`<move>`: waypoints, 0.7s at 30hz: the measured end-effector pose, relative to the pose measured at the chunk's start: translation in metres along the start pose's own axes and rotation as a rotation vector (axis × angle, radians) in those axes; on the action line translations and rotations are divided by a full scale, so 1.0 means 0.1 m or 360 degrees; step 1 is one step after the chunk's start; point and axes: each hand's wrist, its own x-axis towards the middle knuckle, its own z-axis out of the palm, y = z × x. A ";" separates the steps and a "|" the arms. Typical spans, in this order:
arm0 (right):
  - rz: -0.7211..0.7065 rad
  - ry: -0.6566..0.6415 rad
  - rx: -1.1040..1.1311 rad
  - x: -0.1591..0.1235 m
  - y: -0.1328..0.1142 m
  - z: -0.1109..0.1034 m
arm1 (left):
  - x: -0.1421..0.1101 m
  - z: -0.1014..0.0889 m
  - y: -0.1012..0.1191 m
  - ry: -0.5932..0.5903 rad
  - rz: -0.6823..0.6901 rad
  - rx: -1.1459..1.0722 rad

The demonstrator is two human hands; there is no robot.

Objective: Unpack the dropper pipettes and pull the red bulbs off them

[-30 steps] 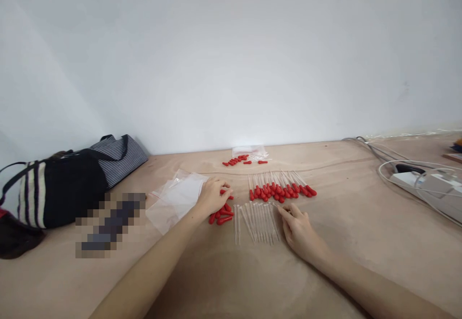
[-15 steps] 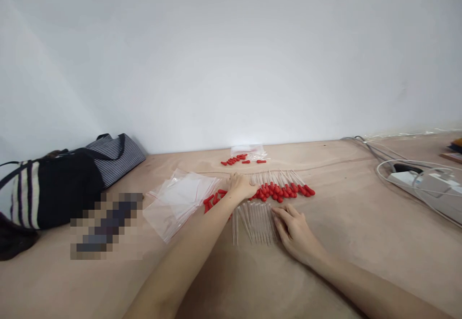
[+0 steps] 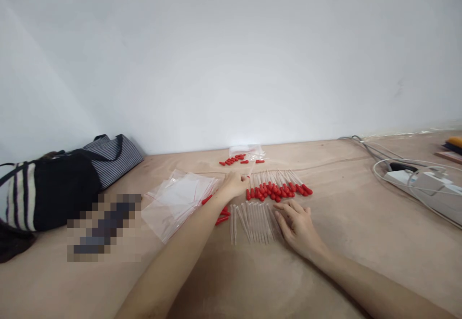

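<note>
My left hand is closed at the left end of a row of red-bulbed droppers. From its fingertips a clear dropper points up and away, with a bit of red at the fingers. The assembled droppers lie side by side, tubes pointing to the wall. Nearer me is a group of bare clear tubes. Just right of them my right hand rests on the table, fingers loosely bent and apart, holding nothing I can see. Loose red rubber bulbs lie partly hidden behind my left forearm.
Clear zip bags lie left of my left hand. Further back are more red bulbs and a small clear bag. A black-and-striped bag stands at left; a white power strip with cables is at right.
My left hand has shifted slightly left, and a clear dropper now shows upright at its fingertips. My right hand has moved a little away from the bare tubes.
</note>
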 end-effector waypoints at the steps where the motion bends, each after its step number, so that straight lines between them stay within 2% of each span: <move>1: -0.0039 0.0078 -0.0025 0.01 0.00 -0.01 | -0.10 -0.06 -0.05 0.0028 0.0067 0.0023; 4: -0.0155 0.0371 -0.0116 0.01 -0.04 -0.07 | -0.52 -0.16 -0.24 0.0141 0.0230 0.0091; 6: -0.0271 0.0549 -0.0175 0.00 -0.10 -0.11 | -0.80 -0.14 -0.39 0.0222 0.0534 0.0241; 8: -0.0449 0.0621 -0.0214 -0.02 -0.17 -0.13 | -1.00 -0.06 -0.53 0.0313 0.0818 0.0338; 11: -0.0688 0.0478 -0.0233 -0.02 -0.25 -0.11 | -1.13 0.10 -0.65 0.0537 0.1172 0.0357; 14: -0.0769 0.0284 -0.0211 -0.02 -0.26 -0.06 | -1.13 0.22 -0.65 0.0674 0.1349 0.0332; 17: -0.0807 0.0208 -0.0185 -0.01 -0.24 -0.01 | -1.14 0.28 -0.58 0.0651 0.1387 0.0252; 21: -0.0849 0.0202 -0.0146 -0.02 -0.23 -0.01 | -1.17 0.32 -0.53 0.0544 0.1321 0.0194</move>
